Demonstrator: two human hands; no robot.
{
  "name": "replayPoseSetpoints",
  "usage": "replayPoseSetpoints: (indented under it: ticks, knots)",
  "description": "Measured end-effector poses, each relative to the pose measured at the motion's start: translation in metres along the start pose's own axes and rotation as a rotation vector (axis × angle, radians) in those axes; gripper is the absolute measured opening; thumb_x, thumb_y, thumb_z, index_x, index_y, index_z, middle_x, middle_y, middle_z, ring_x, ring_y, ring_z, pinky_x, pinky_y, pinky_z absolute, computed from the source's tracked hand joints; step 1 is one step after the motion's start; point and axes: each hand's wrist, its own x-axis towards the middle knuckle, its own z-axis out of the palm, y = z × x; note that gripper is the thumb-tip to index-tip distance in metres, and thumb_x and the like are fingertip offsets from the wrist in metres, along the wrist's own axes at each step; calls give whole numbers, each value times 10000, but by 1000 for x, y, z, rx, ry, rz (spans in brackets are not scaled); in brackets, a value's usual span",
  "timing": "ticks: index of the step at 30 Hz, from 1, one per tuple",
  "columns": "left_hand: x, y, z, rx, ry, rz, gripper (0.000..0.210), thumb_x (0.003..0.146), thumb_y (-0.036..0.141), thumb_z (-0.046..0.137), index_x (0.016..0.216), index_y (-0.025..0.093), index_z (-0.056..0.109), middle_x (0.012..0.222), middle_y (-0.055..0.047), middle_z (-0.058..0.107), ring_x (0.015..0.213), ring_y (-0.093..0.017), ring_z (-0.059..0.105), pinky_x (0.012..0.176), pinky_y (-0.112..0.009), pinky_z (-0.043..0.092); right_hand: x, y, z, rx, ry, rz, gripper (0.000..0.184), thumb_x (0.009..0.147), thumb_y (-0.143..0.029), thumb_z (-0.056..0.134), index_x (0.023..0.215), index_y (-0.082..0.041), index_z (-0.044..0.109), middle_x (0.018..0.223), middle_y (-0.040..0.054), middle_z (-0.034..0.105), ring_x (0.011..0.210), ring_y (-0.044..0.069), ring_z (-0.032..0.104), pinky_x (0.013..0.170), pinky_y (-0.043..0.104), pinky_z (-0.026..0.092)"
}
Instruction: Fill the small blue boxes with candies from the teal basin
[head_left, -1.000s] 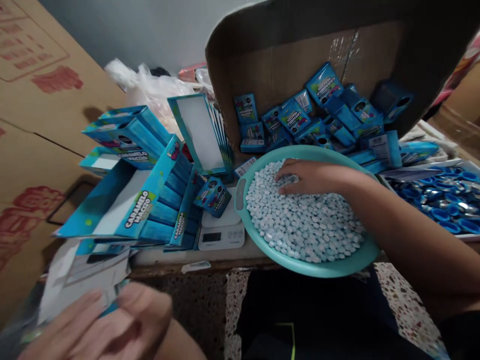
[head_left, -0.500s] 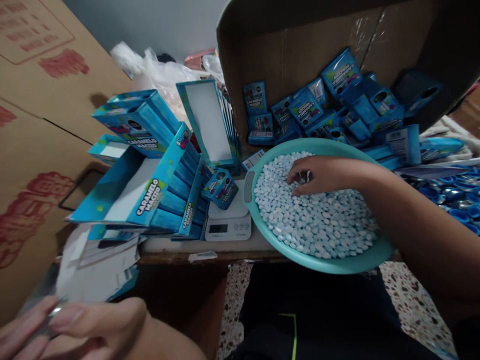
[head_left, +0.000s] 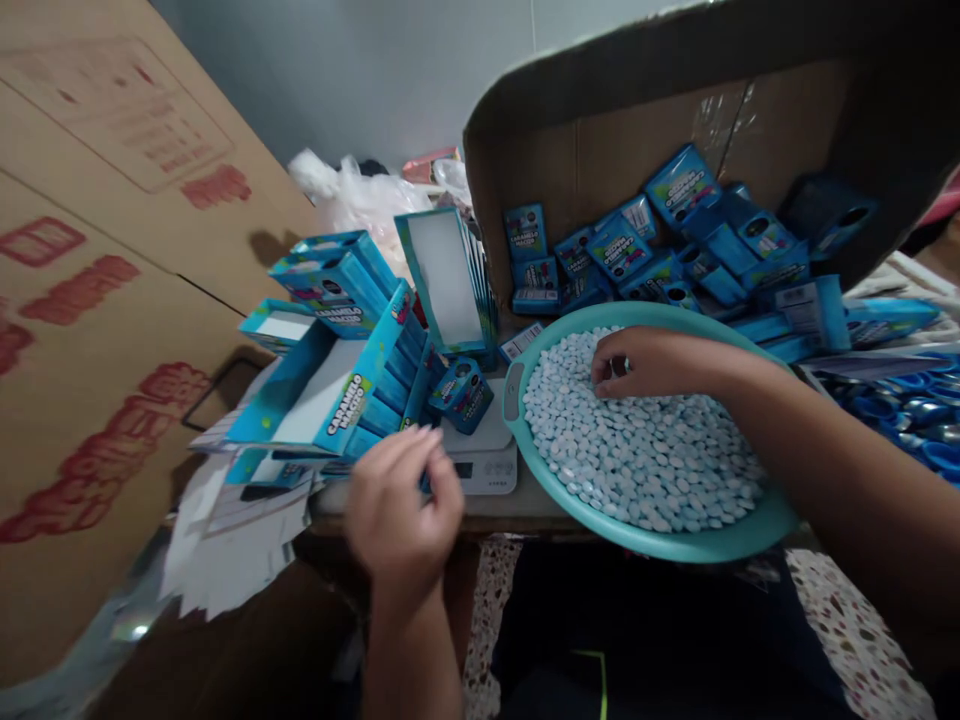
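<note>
A turquoise plastic basin (head_left: 592, 535) holds a heap of small pale blue and white candies (head_left: 645, 460). My right hand (head_left: 626, 362) rests on the heap, fingers curled and tips drawn together on a few candies. My left hand (head_left: 405, 500), smeared by motion, hovers before the white kitchen scale (head_left: 495, 472) and covers part of its display. Its fingers are bent, and I cannot make out anything in them. On the scale stands a small blue printed box (head_left: 463, 395). Left of it lies a blue display box (head_left: 300, 435) filled partly with small boxes.
A big carton (head_left: 517, 120) behind the basin holds many blue candy boxes (head_left: 619, 245). Empty display trays (head_left: 446, 285) stand at the back. A tall carton (head_left: 97, 250) borders the left side. Shiny blue pieces (head_left: 922, 410) lie at the right.
My left hand has moved from the lower left, where a shiny thing showed between its fingers, up and right to the scale. My right hand stays in the candies. The view has shifted left.
</note>
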Motion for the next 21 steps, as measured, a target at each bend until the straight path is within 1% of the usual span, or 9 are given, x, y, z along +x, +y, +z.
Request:
replayPoseSetpoints:
  ticks: [2,4,6,9,12,15,18,19,21]
  knots:
    - [22,20,32,101,-89,129,327,977,244,588,1284,199,691,1289,-159,715,1248,-296,654,1123,-488,503,4,4,0,26,30,11,139,885,-317,716,918,-211,801,1042,88,783,922,251,685,757,357,489]
    - [41,25,60,224,-212,57,513,991,358,600,1424,82,597,1402,-269,642,1321,-388,608,1114,-568,497,8,7,0,33,75,28,170,904,-343,695,930,-213,801,1049,100,783,937,266,689,756,367,486]
    - [53,19,80,352,-311,-49,714,961,502,641,1441,-20,553,1300,-346,658,1227,-458,647,1024,-614,530,10,9,0,28,100,42,184,908,-368,695,923,-217,798,1035,103,782,937,273,692,746,370,481]
    - [59,6,85,432,-388,-86,701,945,601,640,1312,4,652,1089,-291,715,1009,-417,720,850,-518,586,12,11,0,39,105,41,203,912,-405,689,928,-236,800,1007,84,780,926,269,695,724,358,475]
    - [61,9,52,394,-399,41,488,922,590,693,1081,132,740,966,-165,720,890,-334,723,731,-409,571,11,10,0,59,120,9,201,918,-391,673,930,-236,801,970,73,780,897,255,699,704,342,470]
    - [72,26,-11,243,-352,319,408,868,593,762,1056,234,717,954,-67,701,869,-254,697,747,-352,544,12,12,1,68,144,-14,199,912,-392,677,921,-235,798,937,68,779,858,248,697,687,340,463]
    - [106,37,-69,263,-118,358,437,852,621,761,1117,276,716,1015,-42,692,905,-228,679,795,-343,516,14,14,2,67,171,-57,211,908,-411,679,905,-236,797,913,69,776,826,246,687,670,350,458]
    - [122,35,-82,270,-60,388,470,816,659,776,1089,278,731,999,-32,687,896,-226,677,798,-342,508,14,14,2,68,180,-69,200,903,-402,682,897,-236,794,910,69,775,821,245,685,669,353,461]
    - [158,20,-92,302,-45,440,470,805,685,782,1033,274,761,968,-19,694,873,-212,664,784,-330,495,14,15,2,80,205,-78,152,877,-370,708,882,-239,786,915,68,774,834,248,689,676,355,476]
